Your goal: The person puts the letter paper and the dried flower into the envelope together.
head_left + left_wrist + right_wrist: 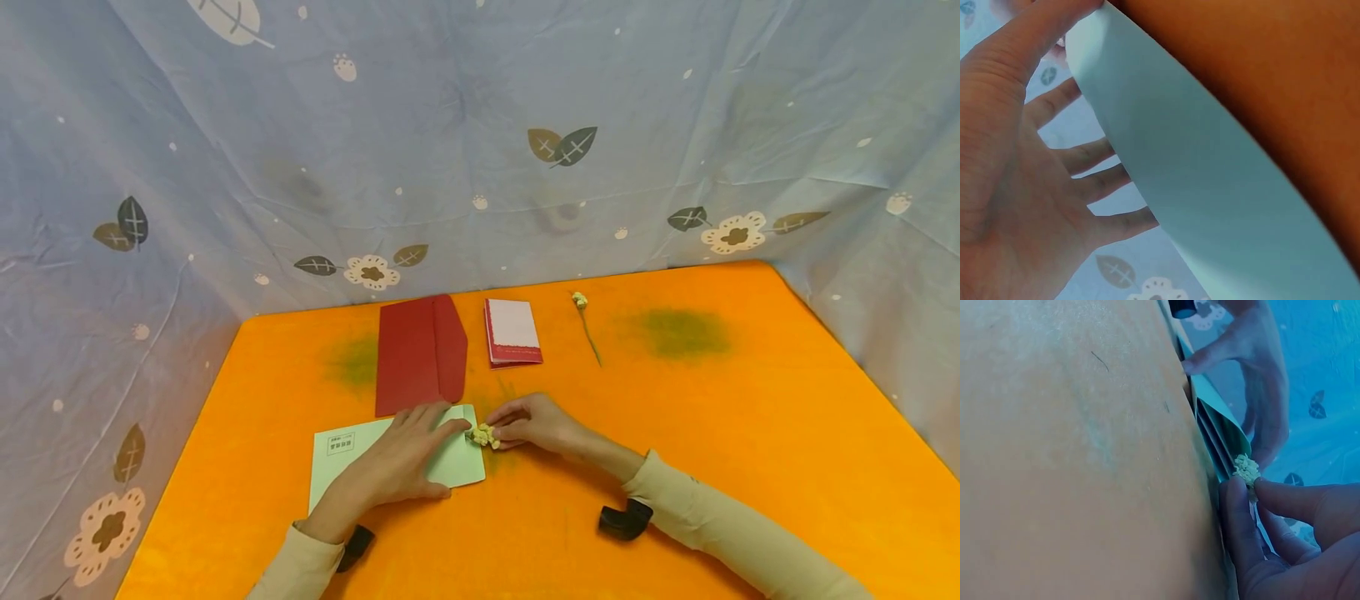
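Observation:
A pale green envelope (367, 458) lies on the orange tabletop. Across its right half spreads my left hand (401, 458), gripping it with the thumb at the near edge and fingers towards the far edge. In the right wrist view the mouth of the envelope (1222, 431) gapes. At that mouth my right hand (536, 427) pinches a small pale yellow dried flower (1246, 470) between thumb and fingertips. Its stem is mostly hidden. The left wrist view shows the envelope's smooth face (1191, 150) between thumb and fingers.
Behind the green envelope lies a red envelope (408, 354) with its flap out to the right. Next to it is a folded white-and-red card (513, 327). Another dried flower with a long stem (585, 321) lies further right. Patterned cloth (480, 150) encloses the table's back and sides.

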A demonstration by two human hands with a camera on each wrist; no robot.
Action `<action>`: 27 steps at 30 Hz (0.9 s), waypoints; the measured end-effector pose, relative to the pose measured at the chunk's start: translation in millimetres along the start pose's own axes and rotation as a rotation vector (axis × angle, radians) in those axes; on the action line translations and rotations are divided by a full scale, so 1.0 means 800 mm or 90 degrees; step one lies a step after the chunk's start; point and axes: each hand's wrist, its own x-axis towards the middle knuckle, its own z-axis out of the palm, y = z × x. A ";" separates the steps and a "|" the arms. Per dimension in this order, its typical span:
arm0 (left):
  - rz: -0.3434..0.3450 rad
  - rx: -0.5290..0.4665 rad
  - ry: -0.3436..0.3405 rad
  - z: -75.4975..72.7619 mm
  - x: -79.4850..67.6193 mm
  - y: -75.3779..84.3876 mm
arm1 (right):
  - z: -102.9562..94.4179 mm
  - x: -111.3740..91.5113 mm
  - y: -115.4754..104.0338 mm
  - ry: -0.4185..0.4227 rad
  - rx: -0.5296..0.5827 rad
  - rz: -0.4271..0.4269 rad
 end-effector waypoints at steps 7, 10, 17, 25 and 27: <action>-0.001 0.002 0.003 0.001 0.000 0.000 | 0.010 0.004 0.000 -0.002 -0.013 -0.005; -0.005 -0.001 -0.004 0.000 0.001 0.001 | 0.011 0.004 -0.001 -0.009 -0.012 -0.008; -0.016 -0.013 -0.016 -0.003 0.002 0.003 | -0.001 -0.004 -0.005 0.000 -0.021 -0.006; -0.025 -0.014 -0.021 -0.003 0.002 0.003 | -0.023 -0.017 -0.001 0.001 -0.001 0.015; -0.023 -0.015 -0.020 -0.003 0.002 0.004 | -0.023 -0.018 0.001 -0.002 -0.021 0.011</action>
